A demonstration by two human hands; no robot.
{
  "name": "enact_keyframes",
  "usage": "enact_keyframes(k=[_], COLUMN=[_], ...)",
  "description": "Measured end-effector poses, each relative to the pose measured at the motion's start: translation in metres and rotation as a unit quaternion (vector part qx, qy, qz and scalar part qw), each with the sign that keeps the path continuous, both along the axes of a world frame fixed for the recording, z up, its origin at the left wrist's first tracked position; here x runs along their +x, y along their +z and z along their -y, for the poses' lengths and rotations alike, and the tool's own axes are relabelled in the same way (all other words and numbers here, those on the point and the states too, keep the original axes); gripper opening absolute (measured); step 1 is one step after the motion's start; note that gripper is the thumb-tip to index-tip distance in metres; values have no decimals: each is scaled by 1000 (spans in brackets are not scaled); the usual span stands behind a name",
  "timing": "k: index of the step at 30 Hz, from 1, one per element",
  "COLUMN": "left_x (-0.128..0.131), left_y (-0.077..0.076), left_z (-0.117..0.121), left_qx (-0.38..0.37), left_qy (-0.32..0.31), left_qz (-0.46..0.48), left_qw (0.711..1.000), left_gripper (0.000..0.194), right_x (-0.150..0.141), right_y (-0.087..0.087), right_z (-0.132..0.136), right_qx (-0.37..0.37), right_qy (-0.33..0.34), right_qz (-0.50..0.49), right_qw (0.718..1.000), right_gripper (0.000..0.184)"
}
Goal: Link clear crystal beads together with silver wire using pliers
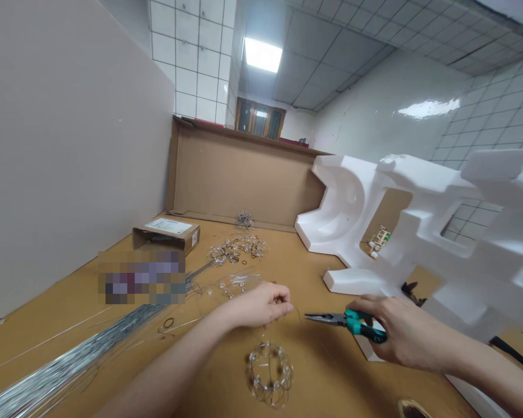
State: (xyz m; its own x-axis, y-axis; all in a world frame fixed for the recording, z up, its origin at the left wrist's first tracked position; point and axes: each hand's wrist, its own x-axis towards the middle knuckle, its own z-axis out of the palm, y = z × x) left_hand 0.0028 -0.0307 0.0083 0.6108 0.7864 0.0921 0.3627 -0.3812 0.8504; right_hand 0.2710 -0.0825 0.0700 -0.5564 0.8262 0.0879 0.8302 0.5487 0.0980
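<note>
My left hand (pixel 261 305) is closed in a pinch on a thin wire (pixel 298 314), whose short curved end sticks out past the fingertips. To its right, my right hand (pixel 401 328) is wrapped round the green-and-black handles of long-nose pliers (pixel 331 319). Their tips point left toward the wire and stand a little apart from it. Below my left hand a ring of wire loops and clear beads (pixel 270 374) rests on the tabletop. Whether the pinched wire joins this ring I cannot make out.
A long bundle of straight metal wires (pixel 91 348) lies at the left. Behind it stand an opened small cardboard box (pixel 168 232) and a blurred-out patch. Loose beads and small rings (pixel 237 249) are scattered mid-table. White foam packing (pixel 348 209) stands at the right, a cardboard panel (pixel 244 174) at the back.
</note>
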Motion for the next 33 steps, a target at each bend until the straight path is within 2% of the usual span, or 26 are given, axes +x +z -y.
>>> enact_keyframes(k=[2, 4, 7, 10, 13, 18, 33], left_x=[-1, 2, 7, 12, 14, 15, 18], left_y=[-3, -6, -12, -15, -13, -10, -13], left_z=[-2, -6, -10, -9, -5, -1, -3], left_qx=[63, 64, -19, -100, -150, -173, -159], left_qy=[20, 43, 48, 29, 15, 16, 20], left_qz=[8, 41, 114, 189, 226, 226, 223], left_qw=[998, 996, 992, 976, 962, 958, 961], left_gripper=[27, 28, 28, 29, 32, 32, 35], right_x=[-1, -3, -10, -15, -17, -19, -19], right_y=[1, -1, -9, -18, -22, -22, -22], right_z=[1, 0, 0, 1, 1, 1, 3], right_qx=[76, 163, 263, 313, 334, 341, 343], right_qy=[25, 56, 103, 125, 128, 136, 142], right_qz=[1, 11, 57, 111, 130, 130, 128], right_qw=[997, 985, 958, 935, 925, 921, 920], right_gripper=[35, 39, 37, 40, 45, 49, 45])
